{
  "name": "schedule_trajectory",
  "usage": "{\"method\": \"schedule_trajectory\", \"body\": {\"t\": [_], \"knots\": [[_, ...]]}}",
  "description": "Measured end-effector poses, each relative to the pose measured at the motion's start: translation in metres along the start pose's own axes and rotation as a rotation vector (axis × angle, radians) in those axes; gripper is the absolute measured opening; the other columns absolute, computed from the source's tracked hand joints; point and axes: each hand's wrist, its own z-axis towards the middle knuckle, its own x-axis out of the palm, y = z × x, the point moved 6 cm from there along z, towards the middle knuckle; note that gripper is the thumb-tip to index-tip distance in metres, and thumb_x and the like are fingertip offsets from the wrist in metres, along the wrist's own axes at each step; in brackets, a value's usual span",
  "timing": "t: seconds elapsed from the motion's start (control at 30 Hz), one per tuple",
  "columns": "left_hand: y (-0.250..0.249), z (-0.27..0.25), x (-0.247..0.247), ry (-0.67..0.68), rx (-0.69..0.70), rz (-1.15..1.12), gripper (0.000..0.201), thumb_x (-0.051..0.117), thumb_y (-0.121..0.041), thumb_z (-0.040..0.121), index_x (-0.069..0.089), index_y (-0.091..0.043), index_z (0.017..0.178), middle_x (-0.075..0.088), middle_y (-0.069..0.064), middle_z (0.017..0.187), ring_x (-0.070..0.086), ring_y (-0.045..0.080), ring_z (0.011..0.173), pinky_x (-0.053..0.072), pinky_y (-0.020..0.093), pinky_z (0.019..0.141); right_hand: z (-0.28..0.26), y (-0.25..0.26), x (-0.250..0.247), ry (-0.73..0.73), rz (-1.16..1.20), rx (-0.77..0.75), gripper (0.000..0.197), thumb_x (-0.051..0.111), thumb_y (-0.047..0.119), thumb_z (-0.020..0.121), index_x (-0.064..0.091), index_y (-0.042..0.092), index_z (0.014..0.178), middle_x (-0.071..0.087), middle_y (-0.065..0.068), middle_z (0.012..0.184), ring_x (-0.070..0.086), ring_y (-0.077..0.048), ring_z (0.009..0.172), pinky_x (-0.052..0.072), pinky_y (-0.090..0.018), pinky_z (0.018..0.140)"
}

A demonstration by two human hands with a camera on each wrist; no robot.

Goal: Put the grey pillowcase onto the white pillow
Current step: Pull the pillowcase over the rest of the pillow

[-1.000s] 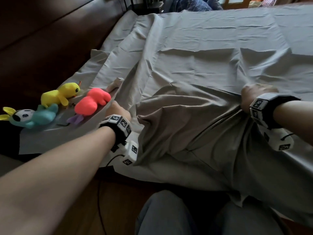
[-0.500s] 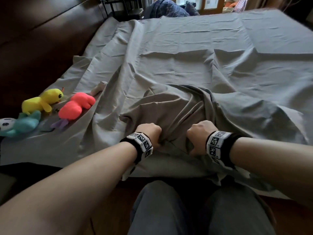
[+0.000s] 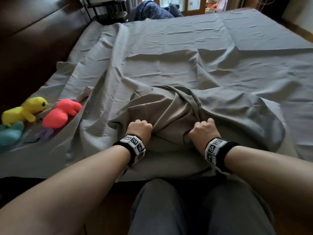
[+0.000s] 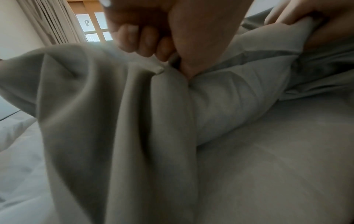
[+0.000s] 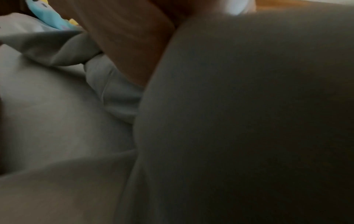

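Bed sheet (image 3: 169, 65) ahead lies open w/ room to pass; plush toys (image 3: 54, 114) (three, clustered) block the left edge.

So the pillowcase (image 3: 169, 114) is a warm taupe-grey, plain, no print, and it reads browner than the bed sheet (image 3: 169, 48), which is a cooler blue-grey, also plain. Plush toys on the left: one bright yellow (image 3: 23, 110) with a black eye, one coral pink (image 3: 59, 114) with purple bits at the bottom, one teal (image 3: 10, 134). Wrist bands (image 3: 133, 146) are black with white blocks carrying black square-pattern markers. Trousers (image 3: 169, 209) are slate grey. Far back, a navy cloth (image 3: 152, 11) with thin pale check lines. Headboard (image 3: 33, 31) is dark brown.
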Motion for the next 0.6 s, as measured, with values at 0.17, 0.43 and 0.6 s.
{"method": "schedule_trajectory", "body": {"t": [0.17, 0.43, 0.6], "knots": [[0.005, -0.005, -0.017, -0.094, -0.003, 0.033, 0.109, 0.059, -0.075, 0.047, 0.034, -0.017, 0.136, 0.036, 0.007, 0.128, 0.033, 0.031, 0.124, 0.021, 0.049, 0.112, 0.012, -0.049, -0.057, -0.086, 0.009, -0.016, 0.019, 0.053, 0.032, 0.083, 0.068, 0.029, 0.094, 0.068, 0.007, 0.098, 0.051, -0.021, 0.105, 0.034, -0.039, 0.09], [0.032, 0.001, -0.151, -0.214, 0.027, -0.131, 0.025, 0.059, -0.028, 0.079, 0.066, -0.019, 0.101, 0.07, 0.006, 0.095, 0.064, 0.03, 0.1, 0.041, 0.04, 0.098, 0.025, -0.135, -0.167, -0.083, 0.14, -0.041, 0.006, 0.063, 0.02, 0.076, 0.067, 0.017, 0.08, 0.063, -0.005, 0.082, 0.06, -0.028, 0.091, 0.04, -0.028, 0.071], [0.064, 0.022, -0.211, 0.055, 0.019, -0.289, 0.03, 0.079, -0.025, 0.074, 0.071, -0.009, 0.097, 0.07, 0.009, 0.088, 0.064, 0.023, 0.084, 0.05, 0.03, 0.071, 0.047, -0.155, -0.187, 0.045, 0.225, -0.056, 0.022, 0.07, 0.022, 0.079, 0.054, 0.017, 0.065, 0.061, -0.007, 0.079, 0.055, -0.026, 0.075, 0.048, -0.035, 0.076]]}}
